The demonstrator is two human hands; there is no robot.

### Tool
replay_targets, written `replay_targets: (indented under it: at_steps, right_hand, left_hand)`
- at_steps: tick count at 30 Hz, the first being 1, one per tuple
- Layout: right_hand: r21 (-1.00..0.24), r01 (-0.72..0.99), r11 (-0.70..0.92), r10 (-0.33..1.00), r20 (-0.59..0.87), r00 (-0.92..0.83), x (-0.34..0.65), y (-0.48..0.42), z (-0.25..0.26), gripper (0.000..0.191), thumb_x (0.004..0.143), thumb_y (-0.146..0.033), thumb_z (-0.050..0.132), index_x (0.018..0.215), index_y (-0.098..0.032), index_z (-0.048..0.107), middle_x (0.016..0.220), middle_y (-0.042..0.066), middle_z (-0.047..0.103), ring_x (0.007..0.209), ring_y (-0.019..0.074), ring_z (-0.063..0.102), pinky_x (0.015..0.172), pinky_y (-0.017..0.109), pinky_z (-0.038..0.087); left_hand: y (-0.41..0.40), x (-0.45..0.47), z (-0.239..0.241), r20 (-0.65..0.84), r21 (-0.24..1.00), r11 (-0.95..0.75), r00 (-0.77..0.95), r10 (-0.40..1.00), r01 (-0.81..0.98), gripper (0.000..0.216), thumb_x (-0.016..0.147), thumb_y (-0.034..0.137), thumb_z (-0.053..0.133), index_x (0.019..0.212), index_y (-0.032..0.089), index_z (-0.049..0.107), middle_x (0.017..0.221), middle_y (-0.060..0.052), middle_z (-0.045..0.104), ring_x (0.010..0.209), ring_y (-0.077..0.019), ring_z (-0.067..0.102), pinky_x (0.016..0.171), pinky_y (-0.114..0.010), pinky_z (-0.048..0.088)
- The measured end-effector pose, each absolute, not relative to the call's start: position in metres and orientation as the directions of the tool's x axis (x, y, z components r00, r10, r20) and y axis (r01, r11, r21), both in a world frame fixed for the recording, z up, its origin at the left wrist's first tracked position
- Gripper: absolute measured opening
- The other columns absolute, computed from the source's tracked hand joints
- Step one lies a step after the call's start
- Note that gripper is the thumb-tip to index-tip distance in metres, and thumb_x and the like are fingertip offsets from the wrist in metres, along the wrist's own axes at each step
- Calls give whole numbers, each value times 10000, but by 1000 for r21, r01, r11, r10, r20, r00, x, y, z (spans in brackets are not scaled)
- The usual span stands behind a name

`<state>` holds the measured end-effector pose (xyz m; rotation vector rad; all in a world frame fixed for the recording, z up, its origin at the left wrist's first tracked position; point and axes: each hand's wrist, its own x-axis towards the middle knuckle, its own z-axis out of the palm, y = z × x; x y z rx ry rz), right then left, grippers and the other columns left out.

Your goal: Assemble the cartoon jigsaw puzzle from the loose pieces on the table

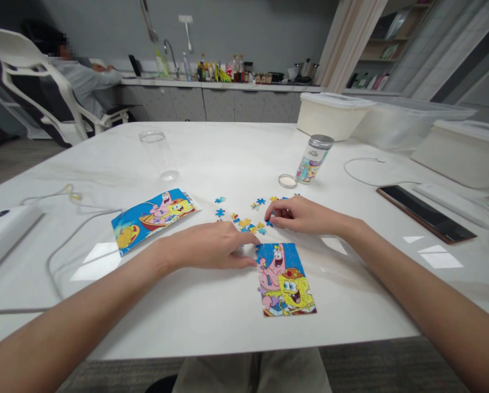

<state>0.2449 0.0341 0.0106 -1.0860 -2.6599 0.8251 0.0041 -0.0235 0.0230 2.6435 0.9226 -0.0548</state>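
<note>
Glossy table bears flat rectangular puzzle.

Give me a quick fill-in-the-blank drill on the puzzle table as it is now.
1. The left hand touches, with its fingertips, the upper ____ corner of the assembled puzzle.
2. The right hand pinches a loose puzzle piece coloured ____.
3. The puzzle tube stands ____ beside a small round lid.
4. The smartphone lies on the person's ____ side.
Missing words: left; blue; upright; right.
</note>
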Motion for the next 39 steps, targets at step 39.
replay_targets:
  at_steps: [39]
  right_hand:
    - [-685, 376, 624, 382, -153, -911, 238, 15, 24, 271, 901, -309, 565, 908, -164, 794, 773, 62, 729, 631, 113, 599, 589, 230, 430]
  left_hand:
    - [-16, 25, 19, -280, 656, -278, 569, 773, 701, 328, 767, 440, 693, 948, 166, 689, 547, 77, 474, 513, -81, 377, 590, -245, 324]
